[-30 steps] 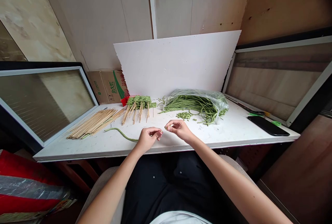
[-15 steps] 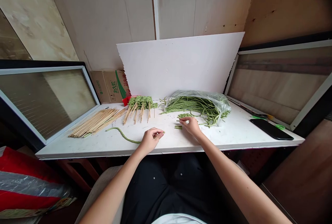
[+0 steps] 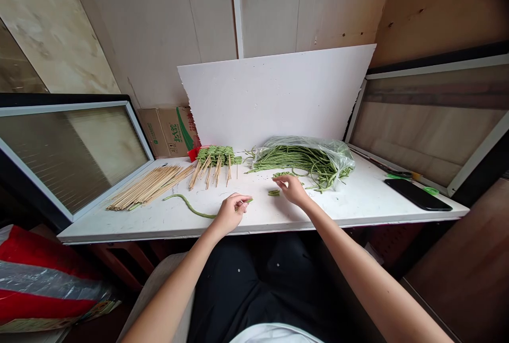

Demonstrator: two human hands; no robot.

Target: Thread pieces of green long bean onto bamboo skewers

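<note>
My left hand is closed around a long green bean near the table's front edge. The bean's tail curves away left across the white tabletop, and a short end pokes out past my fingertips. My right hand hovers over a small heap of bean scraps, its fingers stretched forward and thumb apart, with nothing visible in them. Just below those fingers lie a few short cut bean pieces. Behind, a clear plastic bag is full of long green beans.
Bare bamboo skewers lie piled at the left. Skewered bean bundles are stacked beside them, before a cardboard box. A black phone rests at the right. A white board stands at the back; framed panels flank the table.
My right hand has opened its fingers and moved slightly up over the scraps. More of the bean's end now shows beyond my left fingertips. The view has shifted slightly.
</note>
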